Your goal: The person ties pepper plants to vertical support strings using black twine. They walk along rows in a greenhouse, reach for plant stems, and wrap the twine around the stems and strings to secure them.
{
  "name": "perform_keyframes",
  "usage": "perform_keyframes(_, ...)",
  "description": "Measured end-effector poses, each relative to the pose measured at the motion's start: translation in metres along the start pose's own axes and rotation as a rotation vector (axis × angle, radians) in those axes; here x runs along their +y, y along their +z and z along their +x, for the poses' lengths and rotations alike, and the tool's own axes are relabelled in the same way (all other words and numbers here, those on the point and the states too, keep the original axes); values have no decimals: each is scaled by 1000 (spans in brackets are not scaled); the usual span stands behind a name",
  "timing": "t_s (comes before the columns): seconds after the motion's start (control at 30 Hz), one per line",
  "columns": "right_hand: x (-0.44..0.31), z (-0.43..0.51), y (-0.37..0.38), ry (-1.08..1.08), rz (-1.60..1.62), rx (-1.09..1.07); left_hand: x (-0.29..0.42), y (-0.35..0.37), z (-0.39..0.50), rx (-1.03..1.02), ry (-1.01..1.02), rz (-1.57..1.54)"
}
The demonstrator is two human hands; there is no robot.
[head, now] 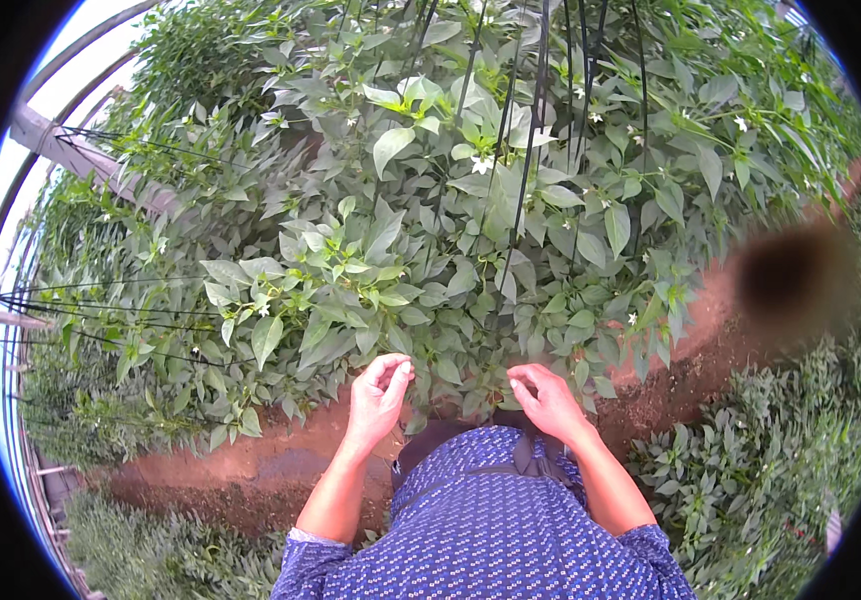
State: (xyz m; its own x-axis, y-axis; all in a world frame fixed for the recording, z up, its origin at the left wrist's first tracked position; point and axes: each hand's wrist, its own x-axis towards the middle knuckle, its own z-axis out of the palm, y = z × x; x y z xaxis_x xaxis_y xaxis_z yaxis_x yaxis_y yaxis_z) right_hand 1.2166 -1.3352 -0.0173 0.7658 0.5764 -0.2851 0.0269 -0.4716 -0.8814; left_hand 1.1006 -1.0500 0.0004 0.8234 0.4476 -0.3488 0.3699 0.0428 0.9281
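Note:
Flowering pepper plants [359, 300] with broad green leaves and small white flowers [482, 164] fill the space before me. My left hand [379, 396] is raised at the near edge of the foliage, its fingers curled and the thumb tip close to them. Whether anything thin lies between those tips cannot be made out. To its right, my right hand [550, 401] is loosely bent beside the low leaves, a gap showing between thumb and forefinger. I see nothing in it. The two hands are apart, with leaves between them.
Dark strings [532, 135] run down into the plants. More cords [130, 306] stretch in from the left, near a pale post [93, 154] and curved frame hoops [82, 49]. Bare reddish soil [250, 465] forms a path at my body. Other plants [708, 465] grow behind it.

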Motion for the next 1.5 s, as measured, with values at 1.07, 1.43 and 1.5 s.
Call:
perform_keyframes(1.07, -345, 74, -123, -855, -298, -173, 204, -39, 374, 530, 373, 370)
perform_keyframes(1.43, -382, 275, -69, -609, -1038, 70, 195, -56, 401, 193, 415, 782)
perform_keyframes(1.5, -376, 293, -67, -504, -1096, 15, 195, -60, 396, 139, 341, 918)
